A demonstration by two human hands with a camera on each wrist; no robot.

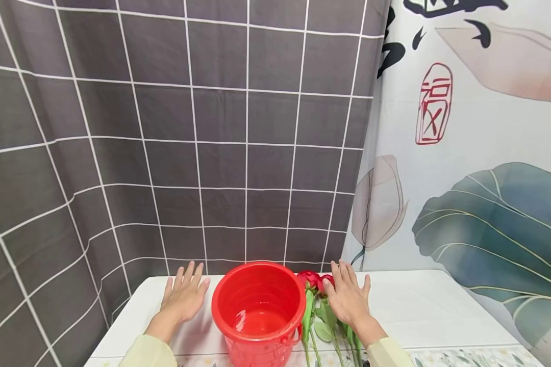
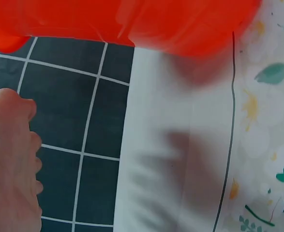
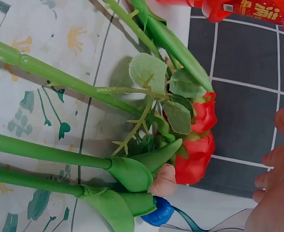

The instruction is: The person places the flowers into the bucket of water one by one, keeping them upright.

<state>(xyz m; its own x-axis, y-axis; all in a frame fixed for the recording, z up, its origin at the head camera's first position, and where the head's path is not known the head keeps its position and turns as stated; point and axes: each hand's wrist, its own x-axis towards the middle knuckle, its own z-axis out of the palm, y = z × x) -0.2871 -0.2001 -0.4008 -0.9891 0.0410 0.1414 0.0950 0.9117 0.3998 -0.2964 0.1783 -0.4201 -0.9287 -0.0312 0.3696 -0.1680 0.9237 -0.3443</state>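
Note:
A red plastic bucket (image 1: 259, 300) stands on the white-topped table, with a glossy reflection at its bottom. To its left my left hand (image 1: 185, 297) is held with fingers straight and spread, holding nothing. On the bucket's other side my right hand (image 1: 347, 298) has its fingers extended too, overlapping the flowers in the head view. Those artificial flowers lie beside the bucket: red blooms (image 3: 195, 157) on long green stems (image 3: 45, 152), a pink bloom (image 3: 164, 181) and a blue one (image 3: 157, 210). Between my left hand and the bucket is a gap of bare table.
The white table (image 1: 422, 295) has a floral-patterned cloth (image 1: 477, 356) along its near edge. Behind it hangs a dark grey curtain (image 1: 220, 168) with a white grid. A white curtain (image 1: 496, 132) with leaf prints and a red seal hangs at right.

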